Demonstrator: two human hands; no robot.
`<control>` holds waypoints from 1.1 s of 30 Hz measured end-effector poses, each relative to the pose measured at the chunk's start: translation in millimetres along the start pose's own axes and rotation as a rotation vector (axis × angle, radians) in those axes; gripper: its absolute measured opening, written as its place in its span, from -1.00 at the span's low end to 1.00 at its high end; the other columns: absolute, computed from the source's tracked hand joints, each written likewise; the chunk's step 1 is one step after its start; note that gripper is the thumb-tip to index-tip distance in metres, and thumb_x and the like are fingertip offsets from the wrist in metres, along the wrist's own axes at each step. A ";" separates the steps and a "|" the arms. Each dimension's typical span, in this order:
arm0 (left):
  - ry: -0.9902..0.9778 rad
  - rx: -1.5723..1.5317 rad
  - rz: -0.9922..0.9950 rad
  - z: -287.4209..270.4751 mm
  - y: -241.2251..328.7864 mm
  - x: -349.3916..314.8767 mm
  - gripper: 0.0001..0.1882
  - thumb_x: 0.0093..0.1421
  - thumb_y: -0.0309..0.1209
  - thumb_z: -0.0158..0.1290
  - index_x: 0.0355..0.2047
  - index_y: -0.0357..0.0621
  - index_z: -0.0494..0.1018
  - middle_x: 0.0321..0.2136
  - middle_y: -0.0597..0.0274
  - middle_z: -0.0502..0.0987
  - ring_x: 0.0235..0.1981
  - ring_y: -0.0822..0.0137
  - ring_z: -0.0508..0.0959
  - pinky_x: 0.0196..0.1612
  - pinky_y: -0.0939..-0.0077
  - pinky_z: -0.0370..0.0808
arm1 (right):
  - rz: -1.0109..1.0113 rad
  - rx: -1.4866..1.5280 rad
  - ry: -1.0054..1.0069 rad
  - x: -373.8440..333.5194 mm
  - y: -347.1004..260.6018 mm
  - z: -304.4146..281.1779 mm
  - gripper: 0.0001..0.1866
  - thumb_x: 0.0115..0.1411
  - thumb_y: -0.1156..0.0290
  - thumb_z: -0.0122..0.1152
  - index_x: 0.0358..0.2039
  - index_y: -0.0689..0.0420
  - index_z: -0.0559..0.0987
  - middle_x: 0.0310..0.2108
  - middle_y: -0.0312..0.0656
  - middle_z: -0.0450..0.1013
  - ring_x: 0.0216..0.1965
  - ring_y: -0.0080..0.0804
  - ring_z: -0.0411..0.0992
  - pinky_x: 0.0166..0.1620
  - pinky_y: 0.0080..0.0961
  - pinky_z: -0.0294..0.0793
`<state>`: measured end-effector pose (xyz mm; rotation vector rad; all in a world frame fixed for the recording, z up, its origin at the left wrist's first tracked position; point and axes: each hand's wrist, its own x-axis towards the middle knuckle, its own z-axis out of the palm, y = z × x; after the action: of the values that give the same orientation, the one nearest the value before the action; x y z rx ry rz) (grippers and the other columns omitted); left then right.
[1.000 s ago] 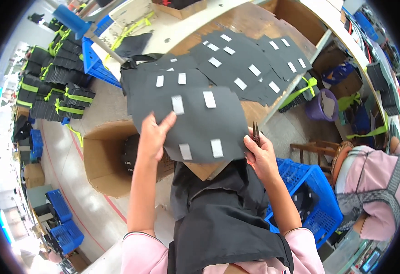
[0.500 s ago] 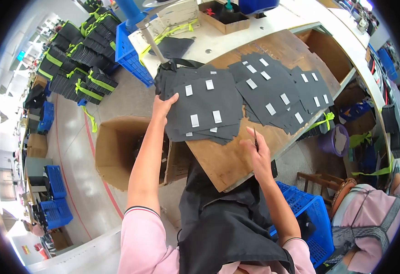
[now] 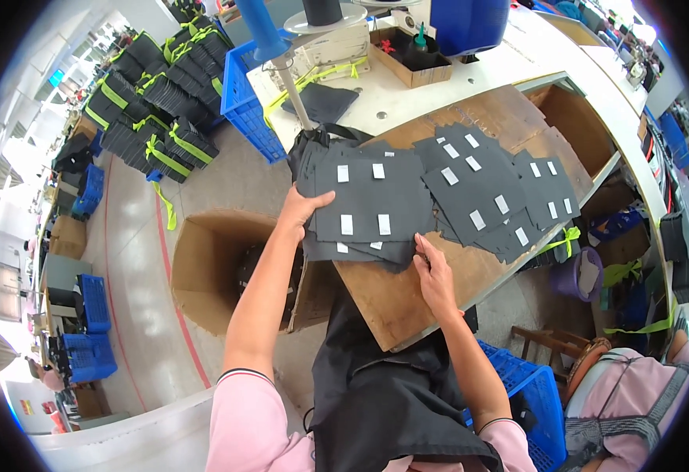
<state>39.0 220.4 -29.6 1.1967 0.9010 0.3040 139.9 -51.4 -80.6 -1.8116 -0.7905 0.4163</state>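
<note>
A loose stack of dark grey square panels (image 3: 380,200) with small white rectangular patches lies at the left part of a brown board. My left hand (image 3: 303,211) grips the stack's left edge, thumb on top and fingers underneath. At the lower right corner of the stack is my right hand (image 3: 435,277), its fingers closed and their tips touching the panels. A slim dark tool is in the right hand, mostly hidden by the fingers. More patched dark panels (image 3: 470,189) are fanned out to the right on the board (image 3: 407,303).
An open cardboard box (image 3: 211,267) stands below left. Blue crates (image 3: 254,102) flank the white table (image 3: 392,110). Strapped dark bundles (image 3: 148,102) are piled at far left. A blue pole (image 3: 259,27) rises beside the stack. Another person (image 3: 628,393) sits at lower right.
My right hand has moved up and left to the stack's lower right corner, and the tool shows less. The left hand keeps its grip. The whole view has shifted slightly.
</note>
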 end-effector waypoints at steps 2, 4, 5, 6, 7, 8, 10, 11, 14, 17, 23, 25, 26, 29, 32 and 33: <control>0.142 0.099 0.110 4.2 -14.8 1.7 -0.12 -0.26 -0.49 0.36 0.08 -0.34 0.14 0.06 -0.09 0.28 -0.01 0.17 0.41 0.02 0.31 0.38 | 0.018 -0.015 0.008 2.2 0.7 2.0 -0.58 0.17 0.58 0.02 0.07 0.12 0.38 -0.04 -0.14 0.40 -0.06 -0.34 0.37 0.02 -0.48 0.33; 0.287 0.195 0.186 9.7 -23.1 2.7 -0.09 -0.29 -0.59 0.32 0.10 -0.33 0.11 0.14 -0.06 0.16 -0.01 0.19 0.40 -0.01 0.36 0.41 | -0.054 0.014 0.043 0.8 4.0 3.1 -0.59 0.17 0.57 0.02 0.07 0.12 0.39 -0.06 -0.14 0.41 -0.07 -0.35 0.38 0.02 -0.48 0.34; 0.283 0.193 0.191 11.1 -25.3 4.0 -0.09 -0.29 -0.59 0.32 0.10 -0.33 0.11 0.14 -0.06 0.16 -0.01 0.19 0.40 -0.01 0.36 0.41 | -0.058 0.011 0.047 0.8 4.7 3.0 -0.59 0.17 0.57 0.02 0.07 0.12 0.39 -0.06 -0.14 0.41 -0.07 -0.35 0.38 0.02 -0.48 0.34; 0.228 0.185 0.241 13.0 -25.6 4.0 -0.19 -0.25 -0.60 0.29 0.06 -0.31 0.17 -0.02 0.02 0.32 -0.10 0.21 0.46 -0.02 0.36 0.42 | -0.043 0.005 0.043 1.8 3.7 3.0 -0.60 0.17 0.57 0.02 0.06 0.13 0.39 -0.05 -0.15 0.41 -0.06 -0.35 0.38 0.03 -0.49 0.34; 0.173 0.177 0.291 14.6 -26.0 3.2 -0.28 -0.20 -0.61 0.26 0.02 -0.28 0.24 -0.18 0.10 0.47 -0.19 0.23 0.51 -0.04 0.36 0.42 | -0.029 -0.001 0.039 2.5 2.4 3.3 -0.60 0.17 0.57 0.02 0.06 0.13 0.40 -0.04 -0.16 0.41 -0.05 -0.35 0.38 0.03 -0.49 0.33; 0.173 0.174 0.297 16.6 -26.9 1.6 -0.28 -0.20 -0.61 0.26 0.02 -0.28 0.24 -0.18 0.10 0.47 -0.19 0.23 0.51 -0.04 0.36 0.42 | -0.035 -0.003 0.040 1.9 1.9 4.0 -0.60 0.17 0.57 0.02 0.06 0.13 0.40 -0.04 -0.16 0.41 -0.05 -0.35 0.38 0.03 -0.49 0.33; 0.140 0.231 0.152 26.2 -25.9 -4.5 -0.42 -0.15 -0.65 0.17 -0.04 -0.30 0.30 -0.20 0.12 0.48 -0.20 0.27 0.51 -0.07 0.42 0.42 | -0.003 0.053 0.054 0.5 4.1 4.3 -0.61 0.18 0.58 0.00 0.05 0.14 0.40 -0.02 -0.16 0.41 -0.03 -0.36 0.38 0.06 -0.50 0.32; 0.135 0.227 0.159 29.0 -27.5 -7.5 -0.42 -0.15 -0.65 0.17 -0.04 -0.30 0.30 -0.20 0.12 0.48 -0.20 0.27 0.51 -0.07 0.42 0.42 | -0.009 0.048 0.060 1.2 5.1 4.6 -0.61 0.18 0.58 0.00 0.05 0.14 0.40 -0.02 -0.16 0.41 -0.03 -0.36 0.38 0.06 -0.50 0.32; 0.196 0.157 0.330 35.1 -35.1 -14.8 -0.53 -0.13 -0.68 0.10 -0.12 -0.30 0.37 -0.26 0.13 0.51 -0.26 0.30 0.52 -0.13 0.45 0.43 | -0.039 0.042 0.050 -0.8 5.7 3.1 -0.61 0.18 0.58 -0.01 0.05 0.17 0.39 0.01 -0.18 0.40 -0.02 -0.37 0.38 0.07 -0.51 0.31; 0.213 -0.017 0.326 25.1 -33.7 -24.6 -0.52 -0.18 -0.68 0.10 -0.14 -0.29 0.41 -0.28 0.14 0.54 -0.28 0.30 0.54 -0.14 0.46 0.43 | -0.011 0.126 0.032 -2.4 5.7 0.2 -0.62 0.20 0.57 -0.03 0.06 0.21 0.37 0.01 -0.16 0.40 -0.02 -0.41 0.38 0.08 -0.51 0.30; 0.383 -0.222 0.265 -22.2 -17.4 -91.3 -0.53 -0.15 -0.67 0.17 -0.14 -0.28 0.42 -0.27 0.13 0.54 -0.28 0.24 0.54 -0.15 0.33 0.48 | 0.047 0.290 -0.008 -22.1 -7.7 -5.2 -0.65 0.26 0.50 -0.09 0.06 0.18 0.40 -0.16 -0.26 0.45 -0.19 -0.59 0.37 -0.14 -0.68 0.33; 0.422 -0.306 0.219 -49.0 -7.0 -119.5 -0.49 -0.19 -0.68 0.20 -0.13 -0.29 0.40 -0.27 0.10 0.53 -0.28 0.22 0.54 -0.16 0.32 0.48 | 0.171 0.240 0.007 -30.5 -19.1 -18.7 -0.67 0.28 0.47 -0.11 0.05 0.15 0.42 -0.27 -0.31 0.43 -0.42 -0.73 0.28 -0.39 -0.79 0.22; 0.467 -0.331 0.227 -65.7 -12.5 -127.9 -0.48 -0.19 -0.68 0.21 -0.13 -0.28 0.40 -0.27 0.10 0.53 -0.28 0.21 0.54 -0.16 0.32 0.48 | 0.195 0.275 0.004 -36.9 -17.5 -22.0 -0.68 0.28 0.45 -0.11 0.04 0.15 0.43 -0.29 -0.32 0.43 -0.50 -0.77 0.21 -0.47 -0.80 0.14; 0.600 -0.381 0.304 -125.9 -29.3 -151.1 -0.46 -0.20 -0.68 0.22 -0.13 -0.26 0.38 -0.25 0.10 0.52 -0.27 0.21 0.54 -0.16 0.32 0.49 | 0.274 0.344 -0.027 -51.1 -14.8 -25.7 -0.70 0.28 0.42 -0.09 0.00 0.17 0.44 -0.33 -0.34 0.43 -0.62 -0.84 0.11 -0.60 -0.82 -0.02; 0.667 -0.443 0.354 -177.9 -54.9 -166.8 -0.41 -0.18 -0.66 0.22 -0.06 -0.28 0.35 -0.20 0.10 0.50 -0.21 0.20 0.53 -0.11 0.31 0.48 | 0.289 0.326 -0.027 -64.1 -18.3 -27.2 -0.71 0.28 0.41 -0.09 -0.03 0.23 0.44 -0.23 -0.28 0.48 -0.58 -0.83 0.21 -0.62 -0.84 -0.03; 0.700 -0.466 0.344 -195.9 -70.0 -165.6 -0.40 -0.17 -0.65 0.23 -0.04 -0.29 0.34 -0.17 0.09 0.50 -0.19 0.18 0.52 -0.10 0.30 0.47 | 0.292 0.324 -0.039 -65.4 -25.2 -25.4 -0.71 0.28 0.41 -0.09 -0.03 0.23 0.44 -0.23 -0.28 0.48 -0.58 -0.83 0.21 -0.62 -0.84 -0.03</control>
<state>-226.8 219.3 -35.1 0.7982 1.1308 1.1976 100.5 -108.6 -53.6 -1.6169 -0.4521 0.7280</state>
